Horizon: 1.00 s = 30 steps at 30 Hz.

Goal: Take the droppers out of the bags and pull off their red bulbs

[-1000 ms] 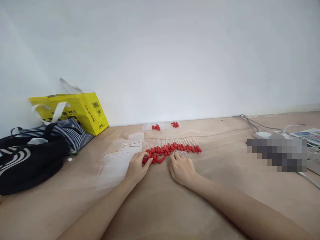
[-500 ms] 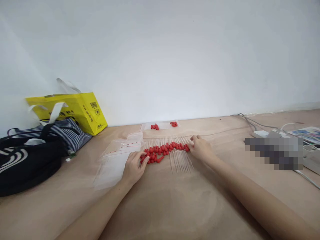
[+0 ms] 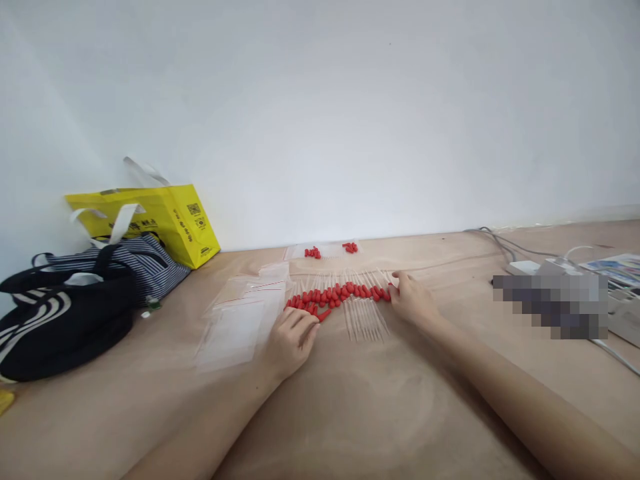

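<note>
Left grip [image 3: 293, 340] is curling at the near left edge of the row of red bulbs [image 3: 330, 294], and right grip [image 3: 415, 300] is bending at the row's right end; at this size I cannot quite tell whether either is pinching a bulb. The row is lying on the tabletop [image 3: 310, 427] between them. Thin pale stems [image 3: 365, 320] are fanning out on its near side, clear plastic bags [image 3: 235, 327] are lying to its left, and two red clusters [image 3: 313, 253] are resting beyond it.
</note>
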Each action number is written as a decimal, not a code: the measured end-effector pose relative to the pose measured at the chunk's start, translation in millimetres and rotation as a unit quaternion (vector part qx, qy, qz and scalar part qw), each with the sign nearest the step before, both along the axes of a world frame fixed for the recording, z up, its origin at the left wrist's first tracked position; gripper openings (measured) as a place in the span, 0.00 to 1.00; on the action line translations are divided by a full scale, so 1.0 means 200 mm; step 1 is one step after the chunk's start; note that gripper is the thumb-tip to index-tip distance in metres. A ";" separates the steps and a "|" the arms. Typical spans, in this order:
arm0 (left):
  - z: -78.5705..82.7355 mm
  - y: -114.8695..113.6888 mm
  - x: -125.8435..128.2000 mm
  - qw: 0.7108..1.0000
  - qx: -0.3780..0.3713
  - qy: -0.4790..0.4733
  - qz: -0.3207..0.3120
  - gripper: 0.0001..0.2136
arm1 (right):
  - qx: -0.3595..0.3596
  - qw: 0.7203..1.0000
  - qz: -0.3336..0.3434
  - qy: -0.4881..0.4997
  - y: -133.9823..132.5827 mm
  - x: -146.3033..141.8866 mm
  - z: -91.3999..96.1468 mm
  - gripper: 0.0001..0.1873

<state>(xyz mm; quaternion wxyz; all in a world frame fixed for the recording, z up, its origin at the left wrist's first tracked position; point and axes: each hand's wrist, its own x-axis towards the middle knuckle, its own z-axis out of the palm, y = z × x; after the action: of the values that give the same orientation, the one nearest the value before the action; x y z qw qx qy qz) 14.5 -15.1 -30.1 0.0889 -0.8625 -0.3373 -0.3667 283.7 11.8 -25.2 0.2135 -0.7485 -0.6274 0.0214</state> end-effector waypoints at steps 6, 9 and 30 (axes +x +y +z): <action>-0.03 -0.05 0.17 0.995 -0.092 -0.027 -0.035 0.09 | 0.123 0.945 0.134 0.273 -0.08 -0.14 -0.09 0.12; -0.02 -0.05 0.26 0.981 -0.186 -0.057 0.011 0.14 | 0.129 0.920 0.185 0.320 -0.12 -0.24 -0.13 0.10; -0.04 0.03 0.08 0.996 0.040 0.085 0.010 0.08 | 0.365 0.861 0.339 -0.100 -0.24 -0.19 -0.08 0.12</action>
<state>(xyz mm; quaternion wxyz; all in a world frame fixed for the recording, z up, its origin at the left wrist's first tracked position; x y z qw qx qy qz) 30.4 -8.7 -38.0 0.1556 -0.8828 -0.3223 -0.3043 245.4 -36.2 -41.5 0.3869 -0.3561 -0.8234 -0.2132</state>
